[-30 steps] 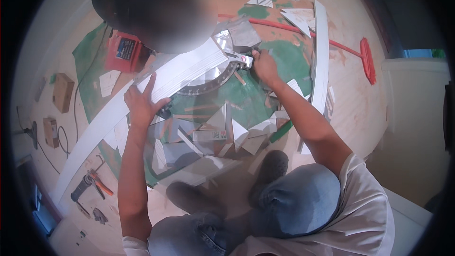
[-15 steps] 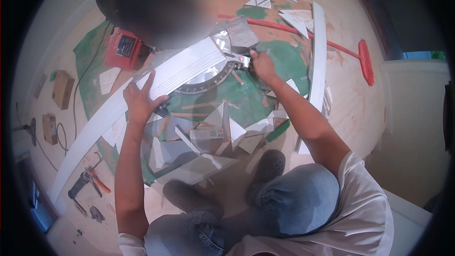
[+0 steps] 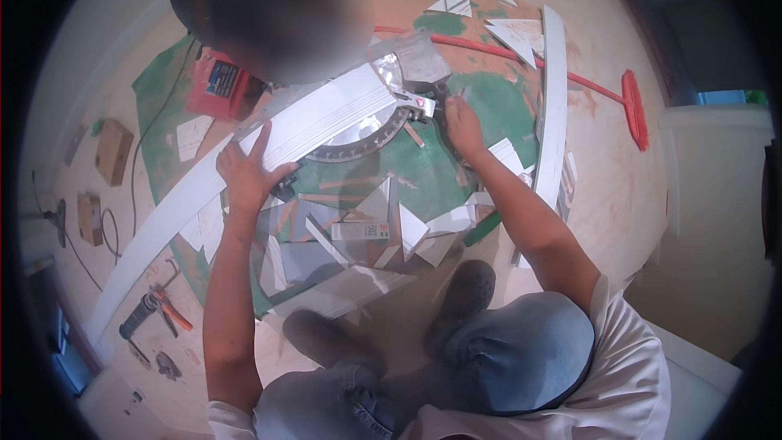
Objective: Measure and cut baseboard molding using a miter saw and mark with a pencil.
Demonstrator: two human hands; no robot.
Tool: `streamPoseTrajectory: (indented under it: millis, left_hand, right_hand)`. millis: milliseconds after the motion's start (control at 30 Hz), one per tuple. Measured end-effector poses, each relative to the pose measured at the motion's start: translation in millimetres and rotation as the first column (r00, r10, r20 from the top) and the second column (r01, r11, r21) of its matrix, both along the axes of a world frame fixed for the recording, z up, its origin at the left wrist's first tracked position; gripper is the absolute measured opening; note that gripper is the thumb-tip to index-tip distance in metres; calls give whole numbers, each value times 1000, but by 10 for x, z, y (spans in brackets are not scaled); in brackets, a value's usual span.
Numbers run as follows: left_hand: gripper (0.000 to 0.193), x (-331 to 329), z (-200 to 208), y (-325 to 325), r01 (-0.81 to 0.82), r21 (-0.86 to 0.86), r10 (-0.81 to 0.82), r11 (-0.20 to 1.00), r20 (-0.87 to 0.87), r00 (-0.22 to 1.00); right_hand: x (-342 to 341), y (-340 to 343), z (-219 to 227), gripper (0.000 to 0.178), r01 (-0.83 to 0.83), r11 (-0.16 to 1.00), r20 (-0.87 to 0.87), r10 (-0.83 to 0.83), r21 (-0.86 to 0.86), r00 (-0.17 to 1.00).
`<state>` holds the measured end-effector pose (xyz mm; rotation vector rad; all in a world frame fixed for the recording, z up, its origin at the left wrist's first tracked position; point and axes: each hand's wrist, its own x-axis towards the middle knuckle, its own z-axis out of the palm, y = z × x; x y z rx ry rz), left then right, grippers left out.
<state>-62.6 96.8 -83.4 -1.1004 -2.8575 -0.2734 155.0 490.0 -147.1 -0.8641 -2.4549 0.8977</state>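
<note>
Hands: our left hand (image 3: pixel 247 171) lies flat and spread on a long white moulding strip (image 3: pixel 269 147), pressing it down, not gripping it. Our right hand (image 3: pixel 463 126) is closed around the grey handle (image 3: pixel 422 103) at the front of the saw's turntable; how tightly, we cannot tell.

Far left, on the floor: two small wooden blocks (image 3: pixel 110 151), a black cable (image 3: pixel 138 171), pliers with orange grips (image 3: pixel 167 310).

Left of centre: a red battery pack (image 3: pixel 218 81) beside the saw; the moulding strip runs from the lower left up across the mitre saw's round scale plate (image 3: pixel 366 138).

Centre: green floor mat (image 3: pixel 481 106), littered with white offcuts (image 3: pixel 411 228), many of them angled, just in front of our knees.

Right: a second white moulding length (image 3: pixel 554 106) lying loose on the floor, a red-handled broom (image 3: pixel 631 110) beyond it.

State of work, as we judge it: many pieces appear already cut, given the offcuts. The strip under our left hand sits positioned on the saw with no fresh cut visible in it; the angle setting seems in hand, the cut itself not yet done.
</note>
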Motion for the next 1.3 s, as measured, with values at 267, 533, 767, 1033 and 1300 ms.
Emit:
streamPoseTrajectory:
  millis: [267,533,767,1033,1300]
  left_hand:
    - [97,-7,-60,49,-31,44,30,999,24,999]
    - [96,33,-48,103,-78,77,74,994,51,996]
    - [93,78,-15,89,-70,147,71,987,0,997]
    - [96,65,17,81,-89,210,86,974,21,996]
    - [90,81,49,97,-150,170,134,974,101,986]
  right_hand:
    - [-94,265,-57,37,-290,943,324,227,163,919]
    - [-187,131,263,43,227,765,310,-39,-603,950]
    - [-236,417,529,43,-151,949,332,53,277,942]
    - [-2018,382,4020,43,-362,823,-63,429,438,901]
    - [-3501,-1274,4215,55,-767,582,427,642,270,637]
